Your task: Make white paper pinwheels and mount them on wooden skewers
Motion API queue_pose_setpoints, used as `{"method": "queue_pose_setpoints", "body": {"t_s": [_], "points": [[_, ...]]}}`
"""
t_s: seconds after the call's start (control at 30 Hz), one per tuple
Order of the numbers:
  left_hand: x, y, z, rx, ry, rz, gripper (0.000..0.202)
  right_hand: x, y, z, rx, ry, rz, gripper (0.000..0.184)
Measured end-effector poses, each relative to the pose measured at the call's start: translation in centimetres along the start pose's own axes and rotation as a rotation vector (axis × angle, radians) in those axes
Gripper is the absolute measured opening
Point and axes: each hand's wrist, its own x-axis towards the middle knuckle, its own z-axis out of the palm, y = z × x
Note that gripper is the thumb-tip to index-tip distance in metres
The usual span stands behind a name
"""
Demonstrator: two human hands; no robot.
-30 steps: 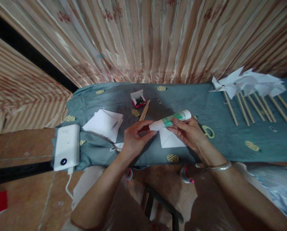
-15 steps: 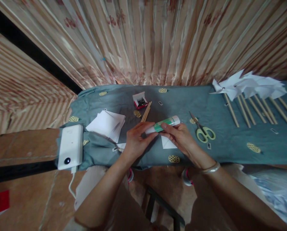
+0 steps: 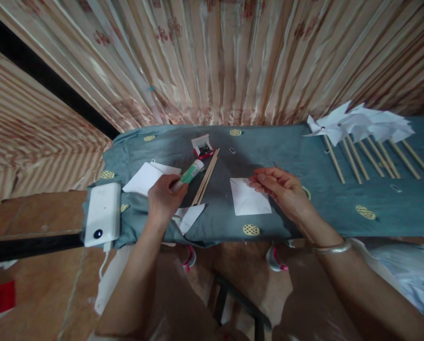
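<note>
My left hand (image 3: 165,199) grips a white and green glue stick (image 3: 191,171) and holds it low over the grey-blue cloth (image 3: 286,151), beside a stack of white paper squares (image 3: 146,176). My right hand (image 3: 281,192) hovers with its fingers curled and pinched together at the upper right corner of a single white paper square (image 3: 248,198). What those fingers hold, if anything, I cannot make out. Thin wooden sticks (image 3: 205,177) lie between the two hands.
A small red box of pins (image 3: 203,147) sits behind the sticks. Finished white paper pinwheels on sticks (image 3: 361,132) lie at the right. A white power bank (image 3: 102,214) rests on the left corner. Scissors are mostly hidden behind my right hand. A striped curtain hangs behind.
The glue stick has passed from both hands to my left hand alone, which carried it left toward the paper stack. My right hand let go and now sits over the single paper square.
</note>
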Motion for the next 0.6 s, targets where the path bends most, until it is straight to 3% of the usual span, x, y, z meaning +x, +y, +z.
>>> {"method": "queue_pose_setpoints", "body": {"t_s": [0.1, 0.17, 0.2, 0.3, 0.37, 0.43, 0.6], "points": [[-0.5, 0.5, -0.2, 0.103, 0.047, 0.193, 0.022, -0.4, 0.5, -1.4, -0.212, 0.019, -0.115, 0.027], [-1.3, 1.9, 0.1, 0.086, 0.073, 0.353, 0.024, -0.9, 0.9, -2.0, -0.413, 0.037, -0.227, 0.019], [-1.9, 2.9, 0.4, 0.049, 0.045, 0.445, 0.023, -1.3, 1.0, -2.3, -0.505, 0.044, -0.283, 0.016], [-3.9, 6.1, 2.3, -0.069, -0.215, 0.703, 0.023, -2.2, 1.3, -2.9, -0.687, 0.017, -0.407, 0.019], [-5.1, 8.0, 3.7, -0.071, -0.323, 0.771, 0.025, -2.8, 1.4, -3.1, -0.763, -0.038, -0.467, 0.024], [-5.7, 9.1, 5.0, -0.063, -0.359, 0.817, 0.027, -3.2, 1.4, -3.2, -0.826, -0.098, -0.508, 0.03], [-5.6, 9.7, 6.2, 0.016, -0.341, 0.861, 0.016, -3.8, 1.4, -3.4, -0.882, -0.188, -0.506, 0.036]]}}
